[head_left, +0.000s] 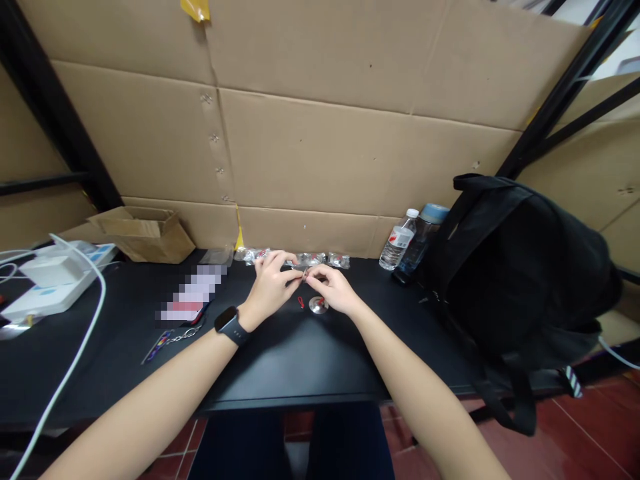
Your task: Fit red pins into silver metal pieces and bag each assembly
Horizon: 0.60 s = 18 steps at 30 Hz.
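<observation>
Both my hands meet over the middle of the black table (280, 360). My left hand (271, 283), with a black smartwatch (231, 325) on its wrist, and my right hand (333, 288) pinch a tiny metal piece (304, 273) between their fingertips. It is too small to name. Just below the hands lie a small red loop (301, 302) and a round silver disc (318, 305). A row of small clear plastic bags (295, 258) with silver and red parts lies behind the hands along the wall.
A black backpack (520, 280) fills the table's right side, with two water bottles (406, 241) beside it. At left are a cardboard box (143, 232), a white power strip with a white cable (55, 277), and a keychain (173, 340). Cardboard sheets (320, 133) back the table.
</observation>
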Each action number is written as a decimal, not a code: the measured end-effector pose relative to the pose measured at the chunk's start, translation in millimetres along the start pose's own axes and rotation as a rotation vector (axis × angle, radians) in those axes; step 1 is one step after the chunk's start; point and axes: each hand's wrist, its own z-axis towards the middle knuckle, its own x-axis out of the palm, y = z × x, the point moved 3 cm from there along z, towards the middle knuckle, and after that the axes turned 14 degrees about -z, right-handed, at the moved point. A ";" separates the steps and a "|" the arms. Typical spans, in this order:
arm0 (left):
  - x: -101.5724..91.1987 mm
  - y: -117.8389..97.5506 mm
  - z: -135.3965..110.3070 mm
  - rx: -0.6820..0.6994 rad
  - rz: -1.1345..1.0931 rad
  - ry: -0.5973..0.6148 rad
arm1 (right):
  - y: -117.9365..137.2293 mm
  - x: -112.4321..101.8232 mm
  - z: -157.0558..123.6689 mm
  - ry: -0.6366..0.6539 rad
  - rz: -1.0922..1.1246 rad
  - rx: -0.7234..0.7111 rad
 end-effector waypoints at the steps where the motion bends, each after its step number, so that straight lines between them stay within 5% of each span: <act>1: -0.8 -0.2 0.5 0.003 -0.011 0.020 | 1.1 -0.4 -0.1 -0.003 -0.011 -0.018; 9: 5.6 6.8 -1.7 -0.073 -0.168 0.286 | 3.4 -7.9 -1.9 -0.015 -0.275 -0.130; 18: 11.8 14.7 -2.1 -0.166 -0.123 0.291 | 1.6 -24.6 0.7 -0.093 -0.334 -0.132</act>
